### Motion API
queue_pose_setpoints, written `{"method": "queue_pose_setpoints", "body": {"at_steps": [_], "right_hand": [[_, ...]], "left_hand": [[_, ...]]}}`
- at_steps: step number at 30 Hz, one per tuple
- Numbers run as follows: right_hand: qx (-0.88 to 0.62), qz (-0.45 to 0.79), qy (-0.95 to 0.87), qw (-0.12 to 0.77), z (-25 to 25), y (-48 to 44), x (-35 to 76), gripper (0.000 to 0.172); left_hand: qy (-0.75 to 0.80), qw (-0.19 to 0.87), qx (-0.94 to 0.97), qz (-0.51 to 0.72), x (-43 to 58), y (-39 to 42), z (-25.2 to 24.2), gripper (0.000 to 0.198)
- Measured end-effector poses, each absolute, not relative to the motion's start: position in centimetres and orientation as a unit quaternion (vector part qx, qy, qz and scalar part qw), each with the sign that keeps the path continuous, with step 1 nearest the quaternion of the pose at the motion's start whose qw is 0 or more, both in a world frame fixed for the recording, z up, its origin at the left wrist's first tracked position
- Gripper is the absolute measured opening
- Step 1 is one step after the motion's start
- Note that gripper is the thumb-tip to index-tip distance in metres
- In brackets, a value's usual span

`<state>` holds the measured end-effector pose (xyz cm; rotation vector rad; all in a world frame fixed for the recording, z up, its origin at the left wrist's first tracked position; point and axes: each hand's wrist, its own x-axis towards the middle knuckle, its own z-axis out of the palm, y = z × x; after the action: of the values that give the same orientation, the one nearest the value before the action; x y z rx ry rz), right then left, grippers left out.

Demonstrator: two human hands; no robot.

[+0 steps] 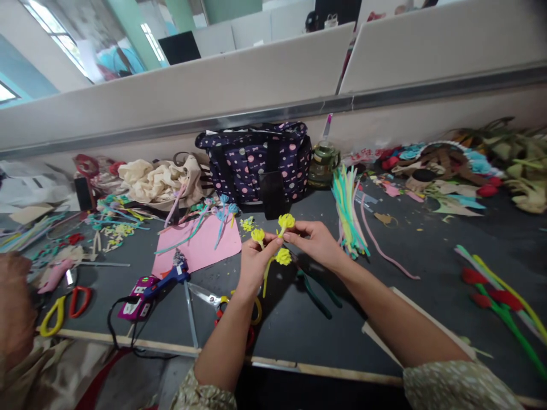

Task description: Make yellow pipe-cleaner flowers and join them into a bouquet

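Observation:
My left hand (255, 265) is closed on yellow pipe-cleaner flowers, with one bloom (257, 235) above the fingers and another bloom (283, 257) below the thumb. A yellow stem hangs down beside the palm. My right hand (318, 244) pinches the base of a third yellow flower (286, 221), its fingertips almost meeting those of my left hand. Beneath the hands lie dark green-handled pliers (317, 291). Scissors (209, 296) with red and yellow handles are partly covered by my left forearm. Left of them rests a blue glue gun (168, 280).
A pink sheet (224, 242) carries pipe-cleaner pieces. Behind it stand a dotted bag (239, 165) and a black phone (272, 195). A pipe-cleaner bundle (348, 210) lies right of centre, red-tipped flowers (499, 299) farther right. Another person's arm (17, 307) is at the left edge.

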<state>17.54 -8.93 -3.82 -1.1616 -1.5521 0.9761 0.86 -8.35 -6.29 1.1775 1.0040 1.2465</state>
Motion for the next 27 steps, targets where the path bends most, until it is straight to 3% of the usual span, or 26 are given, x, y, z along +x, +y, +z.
{"method": "queue_pose_setpoints", "body": {"at_steps": [5, 12, 17, 21, 27], "right_hand": [[-0.474, 0.407, -0.641, 0.446, -4.2, -8.8, 17.6, 0.016], [-0.492, 0.347, -0.688, 0.406, -3.5, -9.5, 17.7, 0.022], [-0.428, 0.334, -0.760, 0.357, -1.7, -10.0, 19.5, 0.023], [-0.357, 0.240, -0.825, 0.367, -1.2, -10.0, 20.3, 0.026], [-0.295, 0.081, -0.890, 0.338, -1.7, -10.1, 19.7, 0.024]], "left_hand": [[0.436, 0.499, 0.514, 0.545, 0.8, -8.1, -6.4, 0.016], [0.421, 0.513, 0.488, 0.567, 0.7, -8.0, -6.1, 0.011], [0.422, 0.600, 0.390, 0.557, 0.5, -7.3, -6.1, 0.018], [0.383, 0.688, 0.339, 0.514, 0.5, -7.1, -6.2, 0.024], [0.377, 0.731, 0.310, 0.476, 0.5, -6.9, -6.3, 0.026]]}}
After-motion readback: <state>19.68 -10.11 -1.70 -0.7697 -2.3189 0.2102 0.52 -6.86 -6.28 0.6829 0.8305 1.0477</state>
